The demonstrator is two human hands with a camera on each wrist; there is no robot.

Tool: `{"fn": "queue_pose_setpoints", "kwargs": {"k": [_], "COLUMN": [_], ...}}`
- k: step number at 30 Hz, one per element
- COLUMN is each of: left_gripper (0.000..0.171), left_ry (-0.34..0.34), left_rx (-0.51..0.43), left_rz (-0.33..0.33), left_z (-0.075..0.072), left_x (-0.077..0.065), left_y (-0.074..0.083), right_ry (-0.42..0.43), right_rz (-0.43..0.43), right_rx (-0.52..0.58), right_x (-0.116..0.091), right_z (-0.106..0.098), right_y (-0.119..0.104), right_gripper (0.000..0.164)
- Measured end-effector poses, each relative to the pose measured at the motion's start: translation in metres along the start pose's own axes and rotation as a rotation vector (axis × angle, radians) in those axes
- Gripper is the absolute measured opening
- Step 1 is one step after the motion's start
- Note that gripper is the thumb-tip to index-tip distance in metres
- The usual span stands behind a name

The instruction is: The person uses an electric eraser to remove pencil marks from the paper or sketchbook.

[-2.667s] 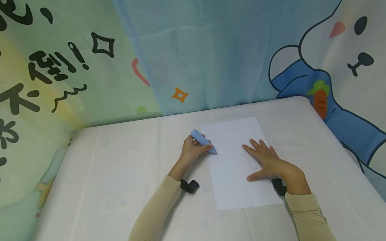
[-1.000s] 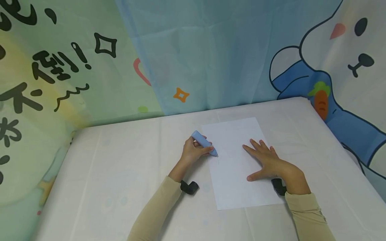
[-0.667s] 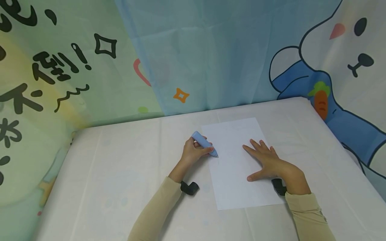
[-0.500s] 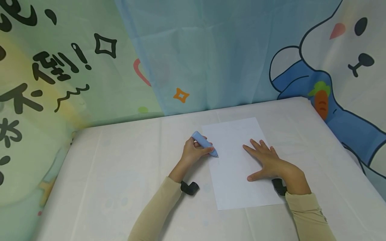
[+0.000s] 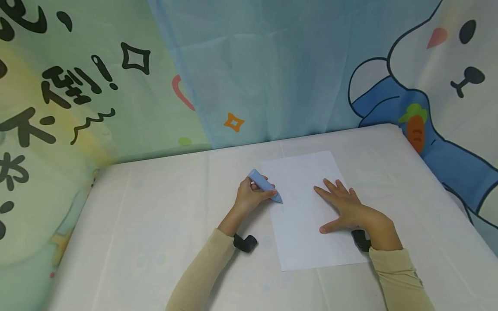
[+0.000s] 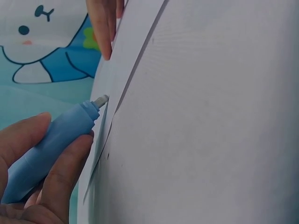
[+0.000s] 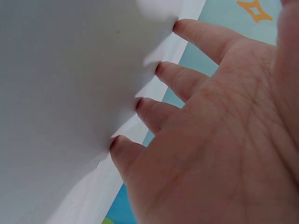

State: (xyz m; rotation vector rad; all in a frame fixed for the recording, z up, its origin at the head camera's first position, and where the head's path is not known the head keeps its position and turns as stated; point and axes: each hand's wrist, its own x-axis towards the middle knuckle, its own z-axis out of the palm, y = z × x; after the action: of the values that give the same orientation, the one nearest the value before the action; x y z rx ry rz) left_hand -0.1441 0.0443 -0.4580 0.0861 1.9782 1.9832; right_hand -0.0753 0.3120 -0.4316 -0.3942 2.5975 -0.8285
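A thick, light blue pen-shaped tool (image 5: 262, 180) with a short grey tip is pinched between the thumb and fingers of my left hand (image 5: 248, 195). It slants so that its tip meets the sheet of white paper (image 5: 303, 242) near the left edge. In the left wrist view the grey tip (image 6: 101, 101) sits right by the paper's edge, which bends slightly there. My right hand (image 5: 344, 209) lies spread on the right part of the sheet, fingers apart. Its fingertips (image 7: 118, 142) press on the paper in the right wrist view.
A white cloth covers the table (image 5: 163, 224). Behind it hangs a printed curtain (image 5: 272, 65) in green and blue, with a cartoon animal at the right. Black wrist cameras (image 5: 245, 243) sit by both tan sleeves.
Over these seconds my left hand has drawn the blue tool's tip a little way toward me along the sheet. My right hand has stayed in place on the paper.
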Motion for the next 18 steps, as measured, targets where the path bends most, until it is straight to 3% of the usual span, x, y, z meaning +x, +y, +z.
{"fn": "queue_pose_setpoints", "kwargs": {"k": [18], "left_gripper": [0.044], "left_ry": [-0.014], "left_rx": [0.003], "left_rz": [0.011], "left_z": [-0.0007], "left_x": [-0.0034], "left_y": [0.0012], "right_ry": [0.001], "right_rz": [0.000], "right_rx": [-0.002], "right_x": [0.0002], "right_z": [0.0001], "right_y": [-0.0001], "right_gripper": [0.112]}}
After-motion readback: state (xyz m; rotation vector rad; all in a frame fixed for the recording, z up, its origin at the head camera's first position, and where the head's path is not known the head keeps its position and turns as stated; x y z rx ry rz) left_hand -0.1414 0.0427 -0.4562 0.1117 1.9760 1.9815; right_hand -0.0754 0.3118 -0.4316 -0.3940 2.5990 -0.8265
